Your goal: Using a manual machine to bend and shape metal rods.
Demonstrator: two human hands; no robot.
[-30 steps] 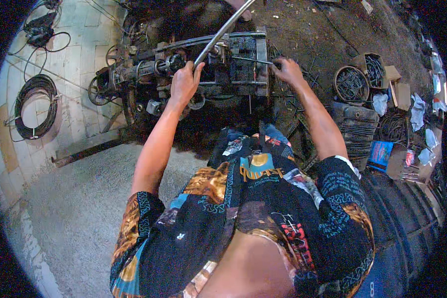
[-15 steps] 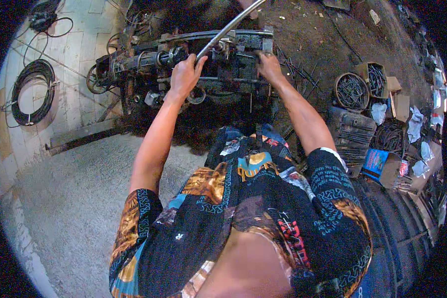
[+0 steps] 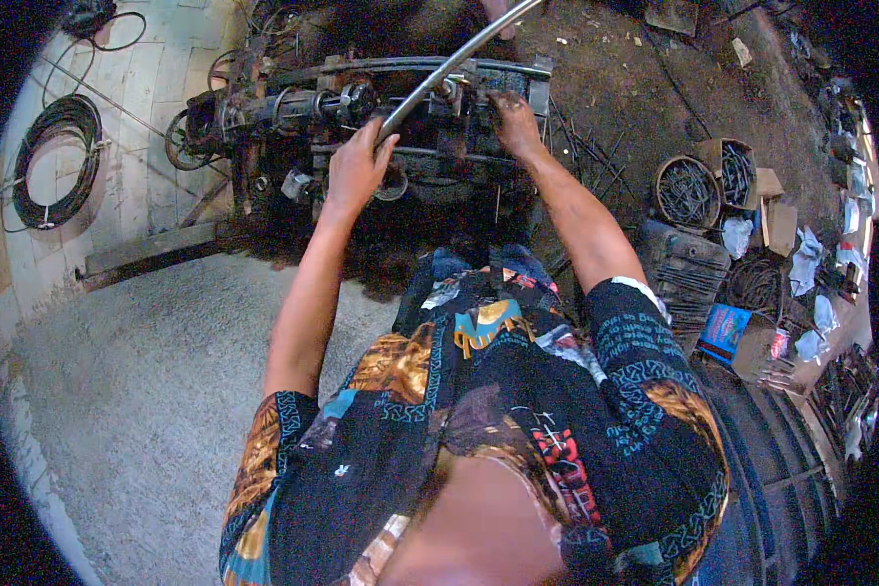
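Note:
A long bare metal bar (image 3: 449, 66) slants up and to the right over a dark, greasy machine (image 3: 303, 107). My left hand (image 3: 356, 168) is closed around the bar's lower end. Toward the machine's right end, my right hand (image 3: 516, 125) has its fingers curled in over the dark block between the two rails. What those fingers grip, if anything, is hidden. Near the bar's middle a small shiny fitting (image 3: 449, 88) sits on the machine. Below my left hand is a round metal ring or cup (image 3: 391, 186).
A coil of black wire (image 3: 57, 161) lies on the pale floor at left, near a beam (image 3: 151, 249). To the right stand a round tub (image 3: 689, 190) and a box (image 3: 736, 171) of metal pieces, with rods (image 3: 689, 278) and a blue packet (image 3: 723, 334) nearby.
My right hand has moved left along the machine, away from its right end. My left hand stays on the bar. The whole view has shifted slightly.

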